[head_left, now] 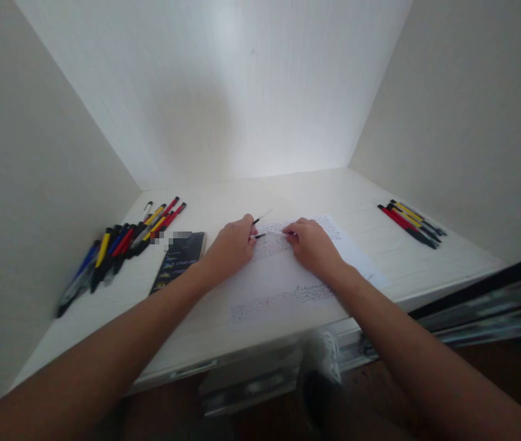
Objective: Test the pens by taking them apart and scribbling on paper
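Observation:
My left hand (233,244) is closed, with its fingers pinching thin pen parts over the written sheet. One looks like a pen refill (265,215), dark near the fingers and clear at its upper right end. A second dark, thin piece (260,236) sticks out lower down toward my right hand (310,244). That hand is closed too, its fingertips pinching a thin, pale end that seems to line up with the second piece; whether the two join is too small to tell. Beneath both hands lies a white paper sheet (283,278) covered with handwriting.
Left of my left hand lies a dark-screened phone (182,254). Several blue, yellow, red and black pens (125,239) are heaped along the left side. More red and yellow pens (410,223) lie at the right. White panels enclose the desk (224,199) on three sides.

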A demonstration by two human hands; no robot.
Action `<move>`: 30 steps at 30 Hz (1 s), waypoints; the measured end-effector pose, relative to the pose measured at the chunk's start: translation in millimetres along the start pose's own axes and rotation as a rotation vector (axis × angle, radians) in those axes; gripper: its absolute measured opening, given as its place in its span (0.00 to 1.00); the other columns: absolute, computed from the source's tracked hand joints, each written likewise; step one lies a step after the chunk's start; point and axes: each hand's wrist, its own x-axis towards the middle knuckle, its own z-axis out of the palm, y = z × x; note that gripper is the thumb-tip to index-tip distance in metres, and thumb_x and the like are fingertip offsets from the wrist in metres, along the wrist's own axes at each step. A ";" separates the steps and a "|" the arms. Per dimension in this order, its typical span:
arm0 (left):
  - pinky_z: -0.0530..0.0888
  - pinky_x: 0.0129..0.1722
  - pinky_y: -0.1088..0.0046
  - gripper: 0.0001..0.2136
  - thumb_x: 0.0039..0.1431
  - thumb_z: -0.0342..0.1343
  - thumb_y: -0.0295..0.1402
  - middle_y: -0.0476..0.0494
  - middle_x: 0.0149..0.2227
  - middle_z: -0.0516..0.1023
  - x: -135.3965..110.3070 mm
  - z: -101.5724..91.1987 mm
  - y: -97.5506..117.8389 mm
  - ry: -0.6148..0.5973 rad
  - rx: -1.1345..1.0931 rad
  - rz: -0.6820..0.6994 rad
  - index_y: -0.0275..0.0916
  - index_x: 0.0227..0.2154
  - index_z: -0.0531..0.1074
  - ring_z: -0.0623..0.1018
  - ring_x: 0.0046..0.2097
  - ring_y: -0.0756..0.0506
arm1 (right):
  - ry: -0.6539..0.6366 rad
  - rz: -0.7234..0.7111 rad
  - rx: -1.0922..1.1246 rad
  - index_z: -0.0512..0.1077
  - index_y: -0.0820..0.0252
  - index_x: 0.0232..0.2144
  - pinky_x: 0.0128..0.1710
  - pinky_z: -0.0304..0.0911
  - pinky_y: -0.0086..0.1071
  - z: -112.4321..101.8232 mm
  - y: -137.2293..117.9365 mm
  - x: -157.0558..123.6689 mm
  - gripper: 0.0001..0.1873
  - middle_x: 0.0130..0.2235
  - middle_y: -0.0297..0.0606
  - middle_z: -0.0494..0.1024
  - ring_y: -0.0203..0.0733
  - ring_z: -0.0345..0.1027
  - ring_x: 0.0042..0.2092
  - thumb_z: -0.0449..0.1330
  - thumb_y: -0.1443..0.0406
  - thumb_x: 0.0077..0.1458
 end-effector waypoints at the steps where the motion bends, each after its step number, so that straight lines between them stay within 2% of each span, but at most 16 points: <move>1: 0.64 0.30 0.69 0.02 0.60 0.50 0.26 0.42 0.30 0.75 0.0 -0.5 1.0 -0.007 0.006 0.002 0.39 0.34 0.64 0.72 0.31 0.47 | -0.001 -0.012 0.002 0.80 0.62 0.39 0.45 0.63 0.41 0.5 -0.3 0.4 0.13 0.41 0.48 0.79 0.48 0.70 0.43 0.56 0.73 0.60; 8: 0.64 0.30 0.70 0.02 0.61 0.51 0.28 0.43 0.29 0.74 -0.6 -5.3 3.8 -0.021 0.009 0.022 0.40 0.34 0.63 0.72 0.30 0.47 | -0.031 -0.084 0.042 0.80 0.60 0.39 0.47 0.63 0.39 1.8 -2.8 -1.0 0.14 0.42 0.45 0.79 0.47 0.69 0.45 0.55 0.74 0.61; 10: 0.64 0.30 0.70 0.01 0.63 0.49 0.28 0.42 0.30 0.75 0.8 -5.6 4.7 -0.057 0.022 0.024 0.39 0.36 0.64 0.72 0.30 0.47 | -0.033 -0.098 0.050 0.80 0.60 0.38 0.48 0.63 0.39 2.1 -2.9 -1.9 0.14 0.41 0.44 0.79 0.47 0.69 0.45 0.55 0.74 0.60; 16: 0.65 0.35 0.69 0.08 0.68 0.44 0.28 0.37 0.37 0.77 3.4 -5.9 9.7 -0.168 0.109 0.099 0.36 0.39 0.68 0.74 0.36 0.45 | 0.016 -0.086 0.032 0.80 0.61 0.40 0.47 0.64 0.39 2.0 0.9 -2.8 0.15 0.42 0.45 0.79 0.48 0.69 0.46 0.54 0.76 0.60; 20: 0.64 0.34 0.68 0.11 0.71 0.41 0.31 0.38 0.35 0.78 1.1 -8.8 12.6 -0.175 0.109 0.111 0.36 0.38 0.69 0.75 0.35 0.45 | 0.065 -0.055 -0.008 0.79 0.63 0.41 0.47 0.63 0.41 3.2 2.8 -1.9 0.16 0.41 0.47 0.79 0.49 0.68 0.45 0.53 0.76 0.60; 25: 0.62 0.31 0.69 0.11 0.71 0.43 0.35 0.39 0.32 0.77 -3.0 -11.6 10.7 -0.164 0.141 0.125 0.38 0.37 0.69 0.74 0.33 0.45 | 0.010 -0.129 0.025 0.79 0.61 0.41 0.47 0.64 0.40 4.2 2.3 -2.6 0.16 0.41 0.46 0.79 0.48 0.68 0.45 0.52 0.76 0.61; 30: 0.65 0.32 0.69 0.08 0.68 0.46 0.32 0.40 0.31 0.77 -8.3 -12.8 8.5 -0.142 0.102 0.153 0.38 0.38 0.70 0.74 0.33 0.46 | -0.033 -0.167 0.080 0.79 0.59 0.39 0.49 0.64 0.39 0.8 -0.1 -5.4 0.16 0.42 0.43 0.79 0.47 0.68 0.46 0.54 0.78 0.58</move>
